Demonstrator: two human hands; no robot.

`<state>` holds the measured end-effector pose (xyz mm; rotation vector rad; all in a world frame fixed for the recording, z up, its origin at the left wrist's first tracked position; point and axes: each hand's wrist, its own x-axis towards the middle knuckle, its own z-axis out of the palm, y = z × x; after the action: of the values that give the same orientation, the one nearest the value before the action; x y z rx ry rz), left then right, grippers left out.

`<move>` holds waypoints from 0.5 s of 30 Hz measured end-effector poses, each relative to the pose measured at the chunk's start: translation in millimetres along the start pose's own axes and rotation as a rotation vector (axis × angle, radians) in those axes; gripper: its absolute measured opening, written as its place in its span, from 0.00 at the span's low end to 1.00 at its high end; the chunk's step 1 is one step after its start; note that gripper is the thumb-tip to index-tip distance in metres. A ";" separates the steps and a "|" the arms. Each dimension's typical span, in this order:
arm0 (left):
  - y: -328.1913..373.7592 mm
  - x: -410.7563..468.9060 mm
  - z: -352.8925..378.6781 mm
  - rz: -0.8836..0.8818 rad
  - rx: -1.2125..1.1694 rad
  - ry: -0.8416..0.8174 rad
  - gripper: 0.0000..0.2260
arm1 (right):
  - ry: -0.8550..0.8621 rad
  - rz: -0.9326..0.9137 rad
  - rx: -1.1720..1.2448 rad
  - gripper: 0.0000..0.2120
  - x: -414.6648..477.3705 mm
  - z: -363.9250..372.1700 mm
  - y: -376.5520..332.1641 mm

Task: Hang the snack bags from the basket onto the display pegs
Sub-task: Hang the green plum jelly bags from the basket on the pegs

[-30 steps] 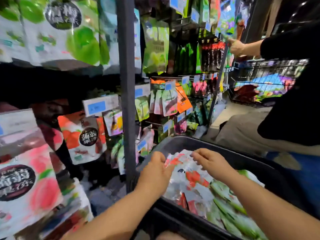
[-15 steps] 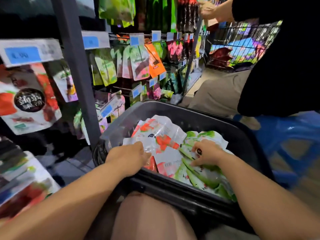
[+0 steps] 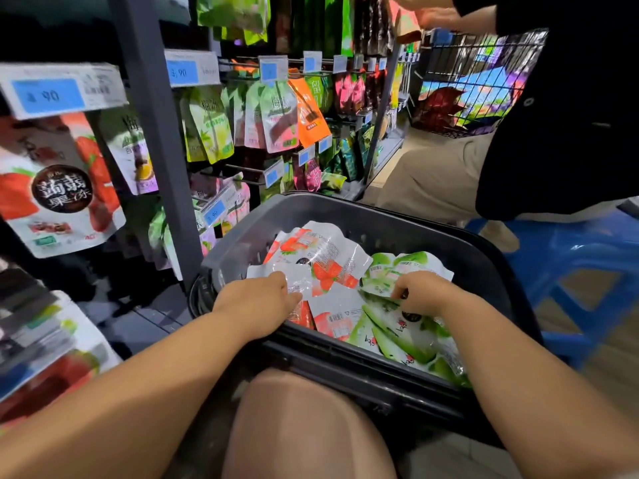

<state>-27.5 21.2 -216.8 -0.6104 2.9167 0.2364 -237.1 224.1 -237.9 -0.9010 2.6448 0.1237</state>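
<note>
A dark plastic basket [image 3: 477, 261] stands in front of my knee, holding several snack bags. Red-and-white strawberry bags [image 3: 325, 257] lie on its left side, green-and-white bags [image 3: 404, 333] on its right. My left hand [image 3: 257, 299] is inside the basket with its fingers curled on the edge of a strawberry bag. My right hand [image 3: 420, 292] pinches the top of a green bag. Display pegs [image 3: 242, 69] with hanging bags and blue price tags fill the rack to the left and ahead.
A grey upright post [image 3: 155, 140] of the rack stands just left of the basket. Another person [image 3: 553, 108] in black crouches at the right beside a wire basket [image 3: 473, 81]. A blue plastic stool [image 3: 581, 264] sits at the right.
The view has tilted down toward the basket. My right hand moved from the strawberry bags across to the green bags. My left hand closed on a strawberry bag's edge.
</note>
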 end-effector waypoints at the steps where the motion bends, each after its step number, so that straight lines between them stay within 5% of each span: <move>1: 0.4 -1.5 -1.4 0.010 0.012 -0.008 0.14 | 0.013 -0.001 0.014 0.16 -1.4 -0.3 1.5; 5: 1.1 -3.2 -2.5 0.010 0.040 -0.025 0.14 | 0.147 0.003 0.150 0.06 -0.7 3.9 9.8; 15: -2.0 1.4 3.4 0.014 0.024 0.002 0.14 | 0.548 -0.055 0.842 0.08 -13.7 -10.7 -8.3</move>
<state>-27.5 19.4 -220.6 -0.5870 2.9222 0.2019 -225.1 223.3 -222.9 -0.7529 2.6754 -1.3079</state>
